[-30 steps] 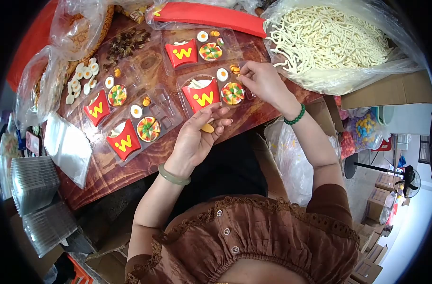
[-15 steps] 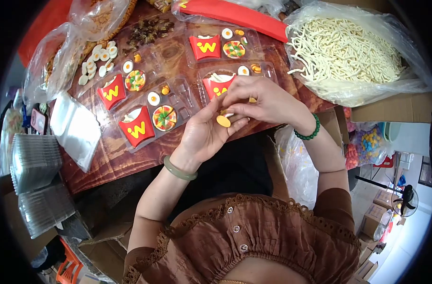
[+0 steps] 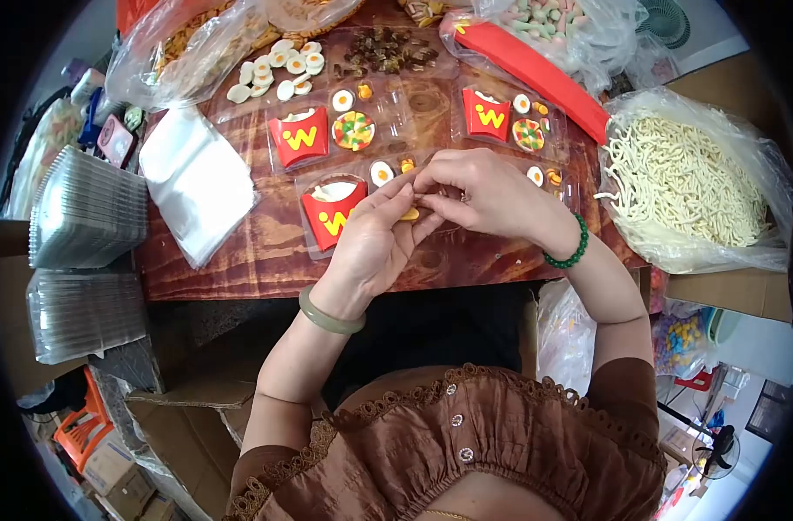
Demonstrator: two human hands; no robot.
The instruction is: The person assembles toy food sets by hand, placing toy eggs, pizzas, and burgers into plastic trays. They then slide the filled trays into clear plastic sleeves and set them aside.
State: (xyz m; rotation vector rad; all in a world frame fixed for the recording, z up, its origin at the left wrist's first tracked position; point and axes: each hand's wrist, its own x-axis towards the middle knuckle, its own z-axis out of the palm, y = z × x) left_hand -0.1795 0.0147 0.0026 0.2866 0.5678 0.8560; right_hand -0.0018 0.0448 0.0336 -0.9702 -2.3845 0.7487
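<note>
My left hand (image 3: 377, 236) holds a small yellow oval piece (image 3: 410, 214) at its fingertips. Fingers pinched together, my right hand (image 3: 488, 193) meets the left one there; what it grips is hidden. Just behind the left hand lies a clear tray with a red fries box (image 3: 329, 211) marked with a yellow W, a toy egg (image 3: 382, 174) and small orange pieces (image 3: 407, 165). Another tray, farther back, has a red fries box (image 3: 299, 137), an egg half (image 3: 343, 100) and a toy pizza (image 3: 354, 131). My right hand partly covers a tray at the right.
A bag of pale stick pieces (image 3: 687, 178) sits in a carton at right. Loose egg pieces (image 3: 279, 65) and dark brown bits (image 3: 386, 52) lie at the back, near a long red strip (image 3: 535, 74). Plastic sleeves (image 3: 197, 187) and stacked clear trays (image 3: 88, 208) are at left.
The camera view has turned, so the table things appear farther right. My hands have stayed together, and the yellow piece is now more covered by my fingers.
</note>
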